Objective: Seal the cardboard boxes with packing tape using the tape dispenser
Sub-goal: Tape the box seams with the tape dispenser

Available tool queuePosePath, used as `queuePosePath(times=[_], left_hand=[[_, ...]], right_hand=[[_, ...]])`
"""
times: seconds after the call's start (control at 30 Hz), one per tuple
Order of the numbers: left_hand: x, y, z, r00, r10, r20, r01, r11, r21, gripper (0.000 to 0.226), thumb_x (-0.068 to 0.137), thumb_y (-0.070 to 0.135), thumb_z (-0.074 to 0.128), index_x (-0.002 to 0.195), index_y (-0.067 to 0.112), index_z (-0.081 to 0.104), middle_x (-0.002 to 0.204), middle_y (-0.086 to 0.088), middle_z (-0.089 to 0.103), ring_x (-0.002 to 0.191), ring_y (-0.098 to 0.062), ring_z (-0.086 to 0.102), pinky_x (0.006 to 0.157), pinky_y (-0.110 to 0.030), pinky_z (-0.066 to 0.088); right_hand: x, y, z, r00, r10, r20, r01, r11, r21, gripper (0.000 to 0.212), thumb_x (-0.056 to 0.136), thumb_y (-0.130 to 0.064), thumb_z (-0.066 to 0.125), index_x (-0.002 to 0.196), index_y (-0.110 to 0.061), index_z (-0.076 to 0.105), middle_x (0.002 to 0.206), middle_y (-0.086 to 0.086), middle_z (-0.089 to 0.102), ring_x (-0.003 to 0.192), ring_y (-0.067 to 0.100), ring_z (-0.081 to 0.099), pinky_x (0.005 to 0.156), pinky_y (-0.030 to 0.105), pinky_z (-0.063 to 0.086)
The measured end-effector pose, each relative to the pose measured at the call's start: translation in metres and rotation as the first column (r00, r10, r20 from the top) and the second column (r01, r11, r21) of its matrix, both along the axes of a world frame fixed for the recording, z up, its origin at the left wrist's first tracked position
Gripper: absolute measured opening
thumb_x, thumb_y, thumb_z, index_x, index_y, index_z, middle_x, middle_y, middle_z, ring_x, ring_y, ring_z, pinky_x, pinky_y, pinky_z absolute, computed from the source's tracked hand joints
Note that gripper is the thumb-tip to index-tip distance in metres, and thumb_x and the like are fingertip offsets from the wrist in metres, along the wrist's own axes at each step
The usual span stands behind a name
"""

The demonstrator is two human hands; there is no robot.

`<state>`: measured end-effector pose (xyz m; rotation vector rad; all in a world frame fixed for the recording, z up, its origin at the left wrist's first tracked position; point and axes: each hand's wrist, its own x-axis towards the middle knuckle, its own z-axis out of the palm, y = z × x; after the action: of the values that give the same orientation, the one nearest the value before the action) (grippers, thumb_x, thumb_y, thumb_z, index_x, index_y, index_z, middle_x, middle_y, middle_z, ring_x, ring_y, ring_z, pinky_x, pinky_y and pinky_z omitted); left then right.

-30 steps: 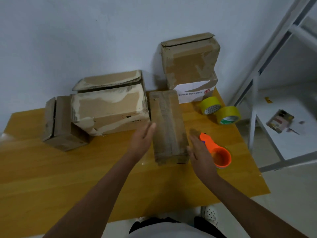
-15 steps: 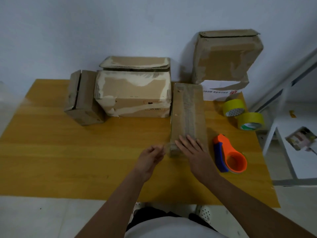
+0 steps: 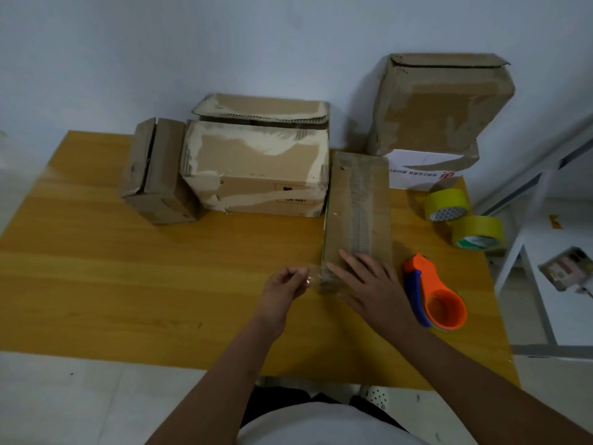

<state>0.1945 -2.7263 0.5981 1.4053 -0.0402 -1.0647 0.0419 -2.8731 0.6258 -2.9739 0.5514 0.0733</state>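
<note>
Fingers of the left hand pinch a loose end of clear packing tape just off the near end of the long flat cardboard box, while the right hand lies flat, fingers straight, pressing that end down. Best play, I'd say: keep the palm firm so the box can't slide toward the table's front edge, draw the tape taut, then smooth it without wrinkles. The orange tape dispenser sits idle near the right edge, just beside the box.
</note>
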Motion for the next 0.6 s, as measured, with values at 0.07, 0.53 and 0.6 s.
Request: queuePosePath(times=[0.07,0.53,0.6], left_hand=[[0.001,-0.002,0.0,1.0,-0.007,-0.008,0.007,1.0,0.001,0.01,0.093,0.02,0.067,0.087,0.013,0.065,0.077,0.004,0.066,0.078,-0.009,0.062,0.078,-0.022,0.053],[-0.006,-0.012,-0.006,0.996,0.044,0.075,-0.043,0.999,-0.022,0.014,0.095,0.023,0.065,0.087,0.012,0.067,0.079,0.007,0.07,0.082,-0.009,0.067,0.083,-0.025,0.056],[-0.008,-0.018,-0.007,0.996,0.047,0.071,-0.046,0.999,-0.012,0.016,0.096,0.024,0.064,0.087,0.01,0.066,0.081,0.006,0.069,0.082,-0.009,0.067,0.078,-0.021,0.055]], right_hand=[[0.01,-0.01,0.004,0.998,0.028,-0.054,-0.029,0.999,-0.023,0.063,0.093,-0.056,0.044,0.151,-0.038,0.027,0.159,-0.005,0.025,0.143,0.022,0.029,0.107,0.044,0.033],[0.017,-0.019,-0.008,0.996,0.074,-0.049,-0.077,0.995,-0.059,0.061,0.097,-0.062,0.023,0.153,-0.038,0.019,0.163,-0.004,0.015,0.149,0.028,0.018,0.117,0.051,0.023],[0.017,-0.019,-0.009,0.996,0.076,-0.051,-0.079,0.995,-0.065,0.061,0.097,-0.062,0.026,0.153,-0.038,0.02,0.163,-0.004,0.015,0.149,0.028,0.018,0.117,0.051,0.023]])
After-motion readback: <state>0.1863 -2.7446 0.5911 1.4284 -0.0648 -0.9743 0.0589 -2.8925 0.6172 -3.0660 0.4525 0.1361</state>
